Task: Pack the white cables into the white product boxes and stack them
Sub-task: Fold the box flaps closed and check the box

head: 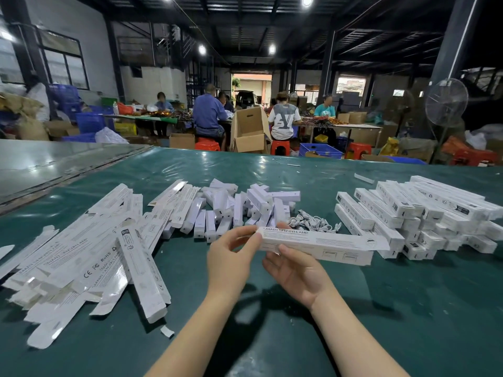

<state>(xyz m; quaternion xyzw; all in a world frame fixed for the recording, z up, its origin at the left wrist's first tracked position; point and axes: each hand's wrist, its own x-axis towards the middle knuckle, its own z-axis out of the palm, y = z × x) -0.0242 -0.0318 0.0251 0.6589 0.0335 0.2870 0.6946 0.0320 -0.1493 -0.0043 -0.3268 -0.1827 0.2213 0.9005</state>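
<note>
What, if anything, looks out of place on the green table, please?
The flat boxes on the left lie crisscrossed, not squared; a small white scrap sits loose by their near end, and another stray piece lies alone behind the packed stack.

— Where's the worktop (pixel 394 308) bare?
— Near right, and the far strip.
— And blocked?
— Flattened cartons (pixel 81 262) cover the left, small boxes (pixel 239 208) and cables (pixel 313 223) the middle, stacked boxes (pixel 424 213) the right. The long box (pixel 326 242), held by left hand (pixel 231 257) and right hand (pixel 296 273), bars the cables.
</note>
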